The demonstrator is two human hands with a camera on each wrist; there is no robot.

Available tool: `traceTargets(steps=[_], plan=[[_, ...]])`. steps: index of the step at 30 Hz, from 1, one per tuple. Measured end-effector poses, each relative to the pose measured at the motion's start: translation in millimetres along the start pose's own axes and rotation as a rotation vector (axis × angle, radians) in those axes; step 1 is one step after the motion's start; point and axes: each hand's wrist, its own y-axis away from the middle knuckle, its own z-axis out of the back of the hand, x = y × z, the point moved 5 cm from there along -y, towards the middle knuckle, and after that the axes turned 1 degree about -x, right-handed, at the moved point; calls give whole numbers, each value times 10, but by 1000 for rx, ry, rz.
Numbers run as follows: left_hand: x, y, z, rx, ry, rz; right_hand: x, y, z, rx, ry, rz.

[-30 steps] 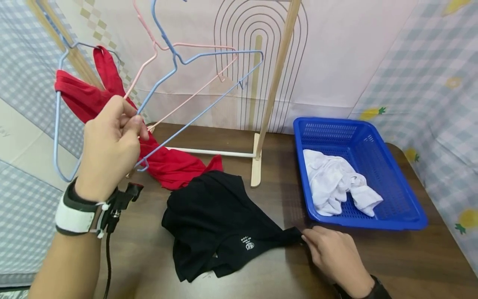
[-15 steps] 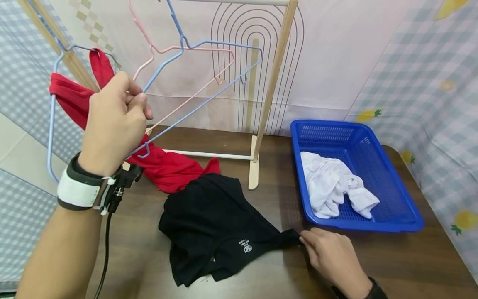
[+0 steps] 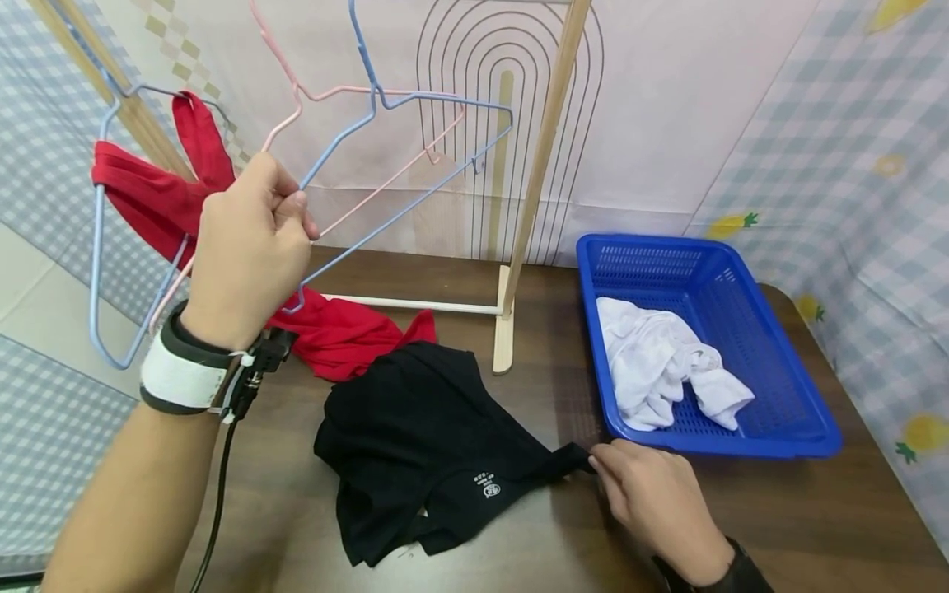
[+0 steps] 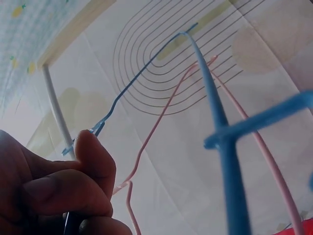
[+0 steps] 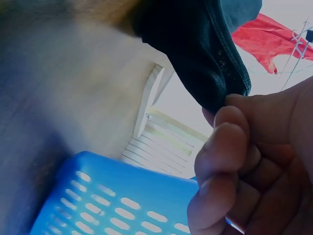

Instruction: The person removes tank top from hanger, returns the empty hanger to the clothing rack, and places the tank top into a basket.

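Observation:
My left hand grips one side of a blue wire hanger, held up in the air; in the left wrist view the curled fingers close on it. A black shirt with a small white print lies spread on the table. Its narrow right end is pinched between the thumb and fingers of my right hand. The right wrist view shows this pinch on the black cloth close up. Behind the blue hanger is a pink hanger.
A red garment hangs on another blue hanger at the left, its lower part on the table. A wooden rack stands at the back. At the right, a blue basket holds a white crumpled cloth.
My left hand has risen a little and shifted right with the blue hanger, whose neck now sits farther right. My right hand still pinches the black shirt in nearly the same spot.

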Motion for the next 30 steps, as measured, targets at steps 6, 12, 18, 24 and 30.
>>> traceTargets(steps=[6,12,18,24,30], plan=[[-9,32,-42,-8,-20,-11,66,-69,35,-26,-32,19],[-27,97,-71,-30,-96,-33,144,-167,63,-54,-67,27],[-35,237,-54,-54,-193,-64,287,-316,92,-93,-95,101],[-93,468,39,-189,-226,-83,450,-512,99,-92,-115,161],[-291,820,163,-446,-195,-203,551,-674,78,-122,-117,211]])
